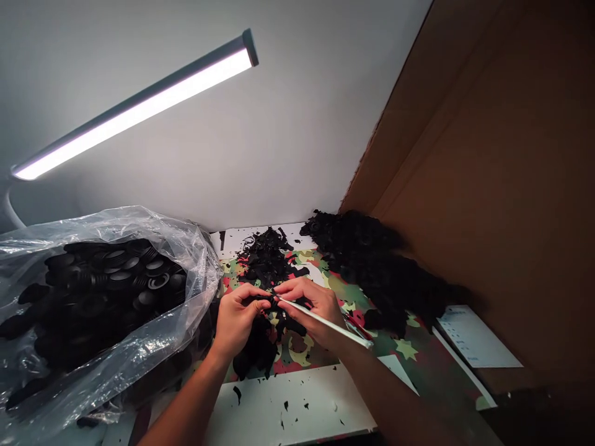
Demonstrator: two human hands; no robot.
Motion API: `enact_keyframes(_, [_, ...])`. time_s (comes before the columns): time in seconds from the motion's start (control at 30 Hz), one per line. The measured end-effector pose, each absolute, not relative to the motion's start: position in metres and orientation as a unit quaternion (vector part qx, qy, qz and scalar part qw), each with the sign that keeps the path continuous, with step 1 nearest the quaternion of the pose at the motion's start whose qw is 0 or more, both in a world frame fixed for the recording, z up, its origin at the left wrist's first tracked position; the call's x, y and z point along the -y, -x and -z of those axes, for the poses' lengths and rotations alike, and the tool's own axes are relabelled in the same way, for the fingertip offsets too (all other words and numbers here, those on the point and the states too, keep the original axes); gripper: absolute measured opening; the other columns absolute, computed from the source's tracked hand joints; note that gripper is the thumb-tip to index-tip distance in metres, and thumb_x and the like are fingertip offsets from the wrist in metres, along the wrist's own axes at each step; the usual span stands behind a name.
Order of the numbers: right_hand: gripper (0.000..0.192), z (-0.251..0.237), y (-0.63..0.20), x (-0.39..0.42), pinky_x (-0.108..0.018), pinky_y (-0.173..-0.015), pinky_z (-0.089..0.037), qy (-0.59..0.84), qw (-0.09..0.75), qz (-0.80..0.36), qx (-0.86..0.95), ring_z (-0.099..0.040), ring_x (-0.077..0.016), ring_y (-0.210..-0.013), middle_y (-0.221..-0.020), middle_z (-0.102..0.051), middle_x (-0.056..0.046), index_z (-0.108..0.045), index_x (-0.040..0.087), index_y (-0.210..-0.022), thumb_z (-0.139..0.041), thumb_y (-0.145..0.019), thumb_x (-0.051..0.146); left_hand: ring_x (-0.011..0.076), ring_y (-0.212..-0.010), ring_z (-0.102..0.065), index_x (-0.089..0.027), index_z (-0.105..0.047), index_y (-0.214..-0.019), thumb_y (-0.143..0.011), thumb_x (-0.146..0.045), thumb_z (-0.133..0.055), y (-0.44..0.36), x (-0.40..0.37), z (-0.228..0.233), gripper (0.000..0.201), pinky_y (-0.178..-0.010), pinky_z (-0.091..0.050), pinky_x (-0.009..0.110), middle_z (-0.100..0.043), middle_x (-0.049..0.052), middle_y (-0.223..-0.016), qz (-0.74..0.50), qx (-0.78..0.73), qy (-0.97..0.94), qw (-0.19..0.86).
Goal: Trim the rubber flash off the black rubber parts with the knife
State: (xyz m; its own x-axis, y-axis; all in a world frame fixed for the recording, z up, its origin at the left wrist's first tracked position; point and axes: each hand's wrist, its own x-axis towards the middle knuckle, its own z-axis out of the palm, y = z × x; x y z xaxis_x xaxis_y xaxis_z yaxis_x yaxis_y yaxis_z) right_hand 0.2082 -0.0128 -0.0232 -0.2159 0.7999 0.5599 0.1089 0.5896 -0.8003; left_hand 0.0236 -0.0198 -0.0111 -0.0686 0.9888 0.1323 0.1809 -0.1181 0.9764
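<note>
Left hand (238,317) pinches small black part (266,302) above tabletop (302,402); right hand (312,306) grips thin white tool (325,322) against it — hands together. Risk: tool tip slipping off part, nicking fingers — scraps scatter.

Single camera on my head, looking forward and down, close over my hands (279,310), worktable (302,402) below
</note>
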Motion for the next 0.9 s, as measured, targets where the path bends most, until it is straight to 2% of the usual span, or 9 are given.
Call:
enact_keyframes(0.17, [0.013,0.026,-0.208,0.012,-0.040,-0.087,-0.053,0.301,0.515,-0.283,0.751,-0.072,-0.0219,-0.088,-0.099,-0.079,-0.006,-0.067,0.025,-0.084,-0.063,-0.095,0.030,0.0172,-0.060,-0.063,-0.021,-0.080,-0.068,-0.065,-0.028,-0.079,-0.024,0.020,0.012,0.008,-0.057,-0.050,0.025,-0.073,0.003,-0.064,-0.501,-0.525,-0.570,0.385])
enact_keyframes(0.5, [0.012,0.028,-0.206,0.012,-0.039,-0.085,-0.051,0.289,0.506,-0.201,0.787,-0.072,-0.0211,-0.089,-0.101,-0.079,-0.006,-0.064,0.025,-0.087,-0.060,-0.098,0.024,0.0180,-0.060,-0.065,-0.020,-0.079,-0.067,-0.063,-0.028,-0.080,-0.024,0.019,0.011,0.009,-0.057,-0.051,0.026,-0.075,0.003,-0.065,-0.494,-0.528,-0.559,0.406])
enact_keyframes(0.7, [0.021,0.045,-0.194,0.008,-0.039,-0.083,-0.051,0.303,0.521,-0.121,0.788,-0.071,-0.0221,-0.088,-0.096,-0.078,-0.008,-0.066,0.024,-0.090,-0.048,-0.101,0.021,0.0169,-0.057,-0.062,-0.020,-0.077,-0.063,-0.063,-0.028,-0.080,-0.025,0.020,0.013,0.008,-0.055,-0.049,0.025,-0.072,0.002,-0.061,-0.492,-0.536,-0.569,0.384])
enact_keyframes(0.8, [0.019,0.043,-0.198,0.003,-0.040,-0.083,-0.052,0.385,0.514,-0.133,0.755,-0.070,-0.0234,-0.089,-0.093,-0.076,-0.009,-0.066,0.023,-0.093,-0.049,-0.100,0.023,0.0172,-0.059,-0.064,-0.021,-0.079,-0.065,-0.063,-0.023,-0.078,-0.027,0.022,0.012,0.003,-0.056,-0.050,0.025,-0.074,0.002,-0.063,-0.484,-0.531,-0.581,0.383])
enact_keyframes(0.9, [0.014,0.033,-0.207,0.003,-0.038,-0.082,-0.054,0.407,0.521,-0.217,0.719,-0.071,-0.0224,-0.090,-0.094,-0.077,-0.006,-0.065,0.024,-0.088,-0.055,-0.097,0.025,0.0168,-0.059,-0.064,-0.022,-0.079,-0.066,-0.065,-0.022,-0.076,-0.028,0.023,0.012,0.003,-0.054,-0.049,0.025,-0.074,0.002,-0.063,-0.489,-0.527,-0.582,0.380])
